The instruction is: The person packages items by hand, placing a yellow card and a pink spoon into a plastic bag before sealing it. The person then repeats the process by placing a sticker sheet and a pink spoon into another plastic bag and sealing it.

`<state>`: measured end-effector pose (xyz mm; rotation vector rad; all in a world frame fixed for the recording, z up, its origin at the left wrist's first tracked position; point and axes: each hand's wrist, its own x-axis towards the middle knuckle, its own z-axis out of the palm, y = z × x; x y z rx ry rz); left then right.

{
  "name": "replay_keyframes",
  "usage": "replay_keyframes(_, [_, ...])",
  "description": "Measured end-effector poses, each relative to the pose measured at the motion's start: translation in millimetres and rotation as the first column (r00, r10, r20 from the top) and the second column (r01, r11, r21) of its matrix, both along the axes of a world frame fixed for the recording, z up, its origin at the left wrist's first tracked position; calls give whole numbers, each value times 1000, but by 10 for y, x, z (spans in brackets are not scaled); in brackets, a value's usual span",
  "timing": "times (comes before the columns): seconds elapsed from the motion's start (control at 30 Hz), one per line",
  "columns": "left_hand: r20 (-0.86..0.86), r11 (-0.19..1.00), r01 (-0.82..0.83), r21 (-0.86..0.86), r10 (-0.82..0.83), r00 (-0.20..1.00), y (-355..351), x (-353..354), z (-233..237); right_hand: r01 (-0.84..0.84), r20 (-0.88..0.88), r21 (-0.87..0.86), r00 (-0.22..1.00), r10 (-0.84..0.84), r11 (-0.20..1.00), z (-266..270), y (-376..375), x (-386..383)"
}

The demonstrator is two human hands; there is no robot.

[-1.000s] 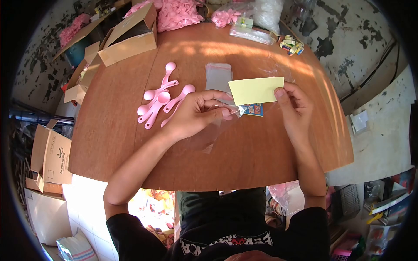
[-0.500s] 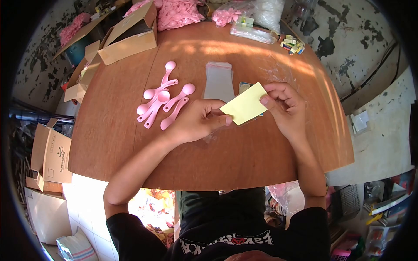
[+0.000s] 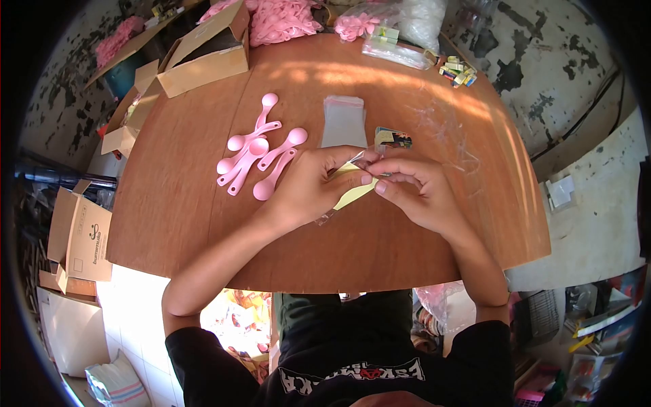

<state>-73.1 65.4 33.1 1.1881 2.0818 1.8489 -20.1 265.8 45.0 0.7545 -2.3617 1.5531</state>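
My left hand (image 3: pixel 313 182) is closed on a yellow card (image 3: pixel 355 194), its thumb across the front. Clear plastic film, apparently a bag (image 3: pixel 373 156), shows around the card's upper end and below my left hand. Thumb and fingers of my right hand (image 3: pixel 422 193) pinch the plastic at the card's right end; the fingertips partly hide it. Just behind the hands lie a stack of clear plastic bags (image 3: pixel 344 122) and a small dark printed card (image 3: pixel 395 138). To the left of my left hand lie several pink measuring spoons (image 3: pixel 270 182).
The brown wooden table (image 3: pixel 339 261) has a curved far edge. At the back stand an open cardboard box (image 3: pixel 207 71), a heap of pink pieces (image 3: pixel 281 24) and bags of clear plastic (image 3: pixel 417 27). Small yellow boxes (image 3: pixel 458 71) lie at the back right. Another carton (image 3: pixel 88 237) stands left of the table.
The yellow card has turned and come down between my hands, now mostly covered by fingers. My right hand has moved left and down to pinch the plastic. The dark printed card is uncovered.
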Motion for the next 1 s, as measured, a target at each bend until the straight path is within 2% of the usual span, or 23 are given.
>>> replay_keyframes(0.03, [-39, 999, -28, -42, 27, 999, -21, 60, 82, -25, 127, -95, 991, 37, 995, 36, -26, 18])
replay_keyframes(0.07, [-83, 995, -61, -81, 54, 995, -33, 103, 148, -33, 123, -91, 991, 44, 995, 111, -39, 37])
replay_keyframes(0.1, [-84, 994, -69, -80, 62, 994, -27, 142, 162, -48, 247, -70, 967, 64, 996, 200, -51, 78])
replay_keyframes(0.13, [-244, 996, -85, -32, 75, 967, -17, 193, 158, -68, 374, -50, 924, 82, 996, 265, -68, 124])
replay_keyframes(0.17, [-395, 995, -97, 16, 96, 914, -27, 237, 151, -81, 380, -49, 920, 94, 995, 315, -90, 158])
replay_keyframes(0.2, [-483, 995, -104, 6, 94, 871, -63, 277, 164, -65, 356, 99, 934, 25, 993, 353, -117, 189])
replay_keyframes(0.23, [-478, 993, -122, 6, 109, 872, -101, 354, 209, -45, 319, 244, 947, -37, 969, 356, -150, 210])
replay_keyframes(0.27, [-526, 978, -210, -6, 175, 833, -140, 471, 265, -7, 134, 347, 990, -42, 938, 323, -191, 249])
replay_keyframes(0.3, [-574, 955, -297, -14, 235, 785, -182, 580, 279, -26, 139, 347, 990, -24, 938, 304, -226, 261])
replay_keyframes(0.33, [-446, 964, -256, -75, 198, 873, -260, 677, 246, -114, 80, 354, 993, 91, 928, 299, -257, 261])
replay_keyframes(0.37, [-444, 959, -272, -74, 213, 871, -350, 771, 194, -198, 22, 365, 979, 205, 910, 305, -282, 254])
replay_keyframes(0.4, [-279, 960, -256, -113, 217, 936, -447, 863, 127, -296, 97, 392, 955, 281, 871, 363, -297, 243])
replay_keyframes(0.43, [-104, 961, -232, -148, 218, 970, -534, 936, 55, -308, 101, 388, 951, 292, 869, 330, -358, 180])
replay_keyframes(0.47, [-242, 932, -344, -112, 310, 919, -597, 961, -63, -375, 129, 134, 924, 359, 917, 272, -448, 73])
replay_keyframes(0.5, [-242, 930, -350, -114, 316, 917, -642, 996, -145, -412, 139, -128, 893, 427, 902, 214, -526, -49])
replay_keyframes(0.53, [-70, 916, -401, -26, 398, 915, -673, 1026, -214, -335, 175, -83, 922, 344, 939, 151, -571, -209])
replay_keyframes(0.6, [247, 853, -509, 117, 472, 847, -691, 1066, -378, -180, -38, 380, 977, 210, 907, 105, -754, -528])
replay_keyframes(0.63, [252, 851, -512, 115, 474, 844, -686, 1072, -413, -185, -32, 380, 977, 213, 906, 22, -829, -687])
replay_keyframes(0.7, [314, 788, -586, 189, 517, 796, -678, 1076, -452, -30, -354, 629, 879, 320, 777, -203, -938, -953])
replay_keyframes(0.73, [302, 807, -562, 182, 499, 813, -693, 1065, -471, -35, -352, 630, 877, 326, 776, -277, -956, -1046])
replay_keyframes(0.8, [319, 808, -560, 181, 490, 811, -700, 1046, -507, 92, -434, 741, 822, 368, 665, -354, -998, -1153])
replay_keyframes(0.9, [342, 813, -560, 158, 487, 804, -740, 1031, -544, 100, -426, 756, 825, 371, 647, -354, -987, -1187])
replay_keyframes(1.0, [406, 807, -552, 210, 442, 800, -729, 1019, -549, 149, -472, 780, 777, 416, 608, -355, -947, -1209])
